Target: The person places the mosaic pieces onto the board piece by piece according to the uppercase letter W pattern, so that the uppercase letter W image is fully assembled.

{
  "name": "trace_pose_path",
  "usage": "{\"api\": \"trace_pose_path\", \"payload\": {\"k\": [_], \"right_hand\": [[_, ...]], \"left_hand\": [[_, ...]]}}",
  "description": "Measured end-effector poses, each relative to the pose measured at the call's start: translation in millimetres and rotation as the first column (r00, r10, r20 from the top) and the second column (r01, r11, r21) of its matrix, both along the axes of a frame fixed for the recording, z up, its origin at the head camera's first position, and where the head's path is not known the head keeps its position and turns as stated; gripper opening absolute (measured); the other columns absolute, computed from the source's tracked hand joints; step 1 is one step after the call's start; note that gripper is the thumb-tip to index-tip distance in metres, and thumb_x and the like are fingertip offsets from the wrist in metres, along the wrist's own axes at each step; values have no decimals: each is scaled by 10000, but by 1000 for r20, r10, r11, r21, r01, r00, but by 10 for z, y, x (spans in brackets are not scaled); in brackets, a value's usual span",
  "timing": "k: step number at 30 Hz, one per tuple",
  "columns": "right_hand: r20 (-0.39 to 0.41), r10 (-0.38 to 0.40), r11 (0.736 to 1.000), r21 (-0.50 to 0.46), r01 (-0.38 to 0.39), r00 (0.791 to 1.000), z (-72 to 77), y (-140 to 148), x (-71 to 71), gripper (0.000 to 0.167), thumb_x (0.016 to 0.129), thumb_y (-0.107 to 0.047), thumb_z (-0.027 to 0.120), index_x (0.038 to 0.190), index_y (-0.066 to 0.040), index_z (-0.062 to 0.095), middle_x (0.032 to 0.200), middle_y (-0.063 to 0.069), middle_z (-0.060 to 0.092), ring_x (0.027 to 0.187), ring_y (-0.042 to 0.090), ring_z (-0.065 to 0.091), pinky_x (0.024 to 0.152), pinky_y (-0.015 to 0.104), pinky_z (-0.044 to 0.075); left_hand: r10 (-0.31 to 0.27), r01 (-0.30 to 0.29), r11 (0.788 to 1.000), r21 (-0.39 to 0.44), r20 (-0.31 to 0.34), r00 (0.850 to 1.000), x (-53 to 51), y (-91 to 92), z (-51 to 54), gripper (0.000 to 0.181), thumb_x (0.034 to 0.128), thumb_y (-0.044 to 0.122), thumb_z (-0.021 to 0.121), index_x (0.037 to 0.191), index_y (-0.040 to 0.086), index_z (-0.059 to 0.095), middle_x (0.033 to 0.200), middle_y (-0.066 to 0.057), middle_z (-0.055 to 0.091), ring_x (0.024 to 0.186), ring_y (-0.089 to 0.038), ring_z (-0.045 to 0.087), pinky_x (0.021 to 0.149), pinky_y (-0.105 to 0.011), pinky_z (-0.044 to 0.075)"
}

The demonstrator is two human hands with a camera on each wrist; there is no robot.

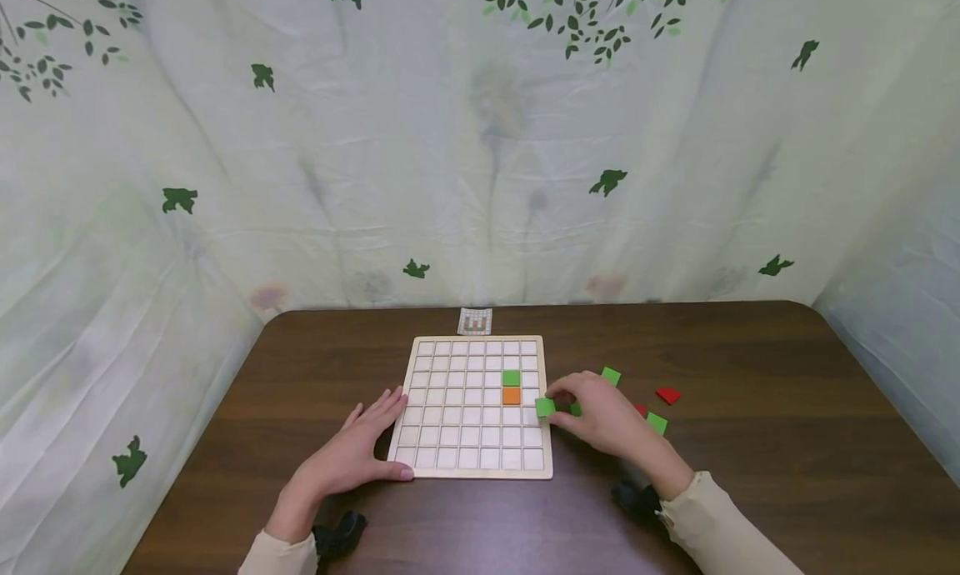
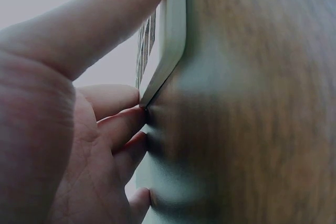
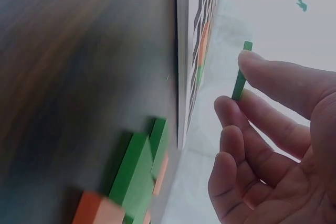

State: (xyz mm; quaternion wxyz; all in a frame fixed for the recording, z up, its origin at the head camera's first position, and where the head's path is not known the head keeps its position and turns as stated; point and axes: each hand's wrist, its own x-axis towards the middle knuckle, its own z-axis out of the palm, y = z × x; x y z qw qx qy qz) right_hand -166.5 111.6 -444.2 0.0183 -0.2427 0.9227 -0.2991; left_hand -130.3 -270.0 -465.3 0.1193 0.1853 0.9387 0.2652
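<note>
A pale wooden grid board (image 1: 450, 415) of white squares lies on the table. One green tile (image 1: 511, 378) and an orange tile (image 1: 511, 397) sit in neighbouring cells of one column, right of the middle. My right hand (image 1: 600, 412) pinches another green tile (image 1: 545, 407) between thumb and fingers, over the board's right edge. In the right wrist view this green tile (image 3: 241, 72) is held up off the surface. My left hand (image 1: 352, 450) rests at the board's left side, fingers fairly straight, thumb on the near left corner. In the left wrist view, fingertips (image 2: 137, 98) touch the board's edge.
Right of the board lie loose tiles: a green one (image 1: 611, 377), another green one (image 1: 656, 423), a red one (image 1: 667, 396) and others partly hidden by my right hand. A small patterned card (image 1: 475, 322) lies behind the board. A printed curtain (image 1: 450, 183) hangs behind the table.
</note>
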Motion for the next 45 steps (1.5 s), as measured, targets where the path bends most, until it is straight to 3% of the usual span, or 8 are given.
{"api": "trace_pose_path", "payload": {"k": [5, 22, 45], "right_hand": [[-14, -10, 1000, 1, 10, 1000, -16, -106, -22, 260, 820, -201, 847, 1044, -109, 750, 974, -36, 703, 878, 135, 573, 747, 325, 515], [51, -11, 999, -30, 13, 999, -92, -361, -47, 217, 829, -186, 833, 1018, -111, 757, 924, -47, 690, 818, 133, 565, 706, 317, 504], [16, 36, 996, 83, -38, 999, -113, -502, -104, 155, 816, -187, 814, 930, -107, 743, 831, -47, 651, 759, 119, 550, 709, 315, 504]], "left_hand": [[2, -2, 1000, 3, 1, 1000, 6, 4, 15, 1124, 762, 586, 801, 1574, 7, 284, 1640, -173, 232, 1518, -389, 150, 1174, -652, 54], [2, -2, 1000, 7, 8, 1000, 13, -8, -19, 1123, 764, 594, 793, 1580, 19, 279, 1645, -166, 223, 1519, -390, 143, 1173, -654, 50], [2, -2, 1000, 11, 4, 1000, 13, 8, 14, 1119, 766, 576, 803, 1571, -2, 284, 1638, -181, 231, 1518, -392, 145, 1172, -656, 49]]}}
